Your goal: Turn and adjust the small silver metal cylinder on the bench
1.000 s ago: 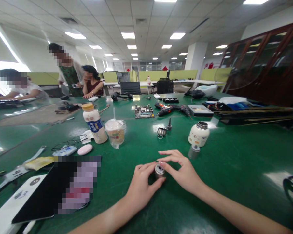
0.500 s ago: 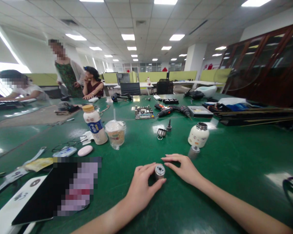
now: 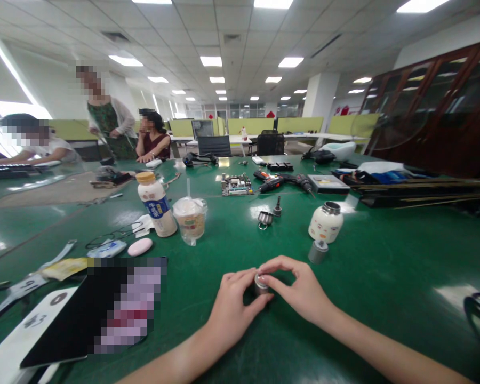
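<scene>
My left hand (image 3: 234, 301) is curled around a small silver metal cylinder (image 3: 261, 288), which looks like a little motor and stands upright on the green table. Thumb and fingers press on its opposite sides. Over its top, the fingertips of my right hand (image 3: 298, 285) come together in a pinch and partly cover the end face. Whether a tiny part lies between those fingertips is hidden. To the right, a similar grey metal cylinder (image 3: 318, 252) stands in front of a cream-coloured flask (image 3: 326, 222) with its mouth uncovered.
A metal cap with a ring (image 3: 265, 218) and a dark pointed part (image 3: 277, 206) lie ahead. Beyond are a circuit board (image 3: 237, 184) and power drills (image 3: 282, 181). A milk-tea bottle (image 3: 157, 205), plastic cup (image 3: 190, 220) and tablet (image 3: 76, 320) occupy the left. Several people are behind.
My right hand has moved left, its fingertips now over the top of the metal cylinder. My left hand keeps its grip in the same place.
</scene>
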A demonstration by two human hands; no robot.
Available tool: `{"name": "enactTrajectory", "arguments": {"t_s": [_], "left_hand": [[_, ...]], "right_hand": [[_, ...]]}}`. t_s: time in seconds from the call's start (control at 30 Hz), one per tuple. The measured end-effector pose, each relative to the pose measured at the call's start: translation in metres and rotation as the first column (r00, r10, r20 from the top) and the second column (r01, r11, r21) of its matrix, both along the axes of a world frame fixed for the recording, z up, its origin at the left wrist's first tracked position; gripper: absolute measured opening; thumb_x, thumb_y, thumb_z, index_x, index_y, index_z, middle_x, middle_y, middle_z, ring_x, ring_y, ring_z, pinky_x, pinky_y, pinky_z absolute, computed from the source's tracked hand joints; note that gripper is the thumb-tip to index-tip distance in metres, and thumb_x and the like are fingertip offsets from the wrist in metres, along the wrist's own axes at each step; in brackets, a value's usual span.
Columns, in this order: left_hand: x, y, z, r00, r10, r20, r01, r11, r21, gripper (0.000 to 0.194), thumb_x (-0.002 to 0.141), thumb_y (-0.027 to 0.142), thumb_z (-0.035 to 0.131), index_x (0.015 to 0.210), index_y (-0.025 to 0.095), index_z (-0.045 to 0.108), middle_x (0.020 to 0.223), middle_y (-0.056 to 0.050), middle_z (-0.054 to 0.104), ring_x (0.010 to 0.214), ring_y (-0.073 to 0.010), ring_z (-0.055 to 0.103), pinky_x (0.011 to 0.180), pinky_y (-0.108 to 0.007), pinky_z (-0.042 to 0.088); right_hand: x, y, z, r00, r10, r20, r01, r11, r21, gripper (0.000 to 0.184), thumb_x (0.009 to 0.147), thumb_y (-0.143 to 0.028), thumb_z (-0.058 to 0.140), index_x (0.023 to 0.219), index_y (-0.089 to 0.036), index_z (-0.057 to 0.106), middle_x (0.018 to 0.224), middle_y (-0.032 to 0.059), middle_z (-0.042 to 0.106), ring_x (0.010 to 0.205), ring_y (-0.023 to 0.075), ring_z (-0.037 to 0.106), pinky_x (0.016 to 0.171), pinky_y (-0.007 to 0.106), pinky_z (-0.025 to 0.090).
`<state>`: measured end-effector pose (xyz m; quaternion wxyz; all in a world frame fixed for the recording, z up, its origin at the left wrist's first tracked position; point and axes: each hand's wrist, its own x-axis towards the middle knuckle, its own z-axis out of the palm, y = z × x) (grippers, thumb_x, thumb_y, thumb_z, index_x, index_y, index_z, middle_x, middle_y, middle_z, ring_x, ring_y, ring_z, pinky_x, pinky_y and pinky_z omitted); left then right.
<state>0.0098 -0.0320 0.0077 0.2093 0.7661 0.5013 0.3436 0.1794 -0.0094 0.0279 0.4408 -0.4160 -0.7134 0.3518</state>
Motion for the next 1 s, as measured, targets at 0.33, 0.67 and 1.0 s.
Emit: {"name": "enactTrajectory", "arguments": {"t_s": [0.33,0.67,1.0], "left_hand": [[0.000,0.001,-0.004,1.000,0.003,0.006,-0.003,1.000,-0.016,0.038,0.079,0.027,0.073,0.117,0.025,0.067,0.120,-0.006,0.070,0.110,-0.0270,0.062,0.096,-0.043,0.047],[0.000,0.000,-0.002,0.999,0.040,-0.009,-0.040,0.999,-0.020,0.037,0.078,0.029,0.074,0.114,0.024,0.068,0.118,-0.005,0.070,0.110,-0.0272,0.062,0.097,-0.044,0.048],[0.000,0.001,-0.004,1.000,0.026,0.004,-0.026,0.999,0.034,0.038,0.075,0.028,0.076,0.112,0.026,0.068,0.114,-0.005,0.072,0.105,-0.0270,0.065,0.092,-0.042,0.051]], "right_hand": [[0.000,-0.001,0.002,1.000,-0.009,-0.016,0.010,0.998,0.054,0.017,0.079,-0.025,0.072,0.096,-0.021,0.067,0.092,0.0038,0.074,0.089,0.0201,0.070,0.086,0.035,0.053],[0.030,0.033,-0.021,0.991,-0.056,0.124,0.054,0.998,0.018,0.010,0.078,-0.026,0.071,0.084,-0.018,0.071,0.085,0.0048,0.075,0.084,0.0206,0.070,0.082,0.037,0.055],[0.014,0.017,-0.003,0.991,-0.025,-0.134,0.018,0.998,-0.053,0.021,0.074,-0.033,0.077,0.085,-0.018,0.067,0.085,0.0053,0.076,0.084,0.0211,0.072,0.081,0.035,0.057]]}}
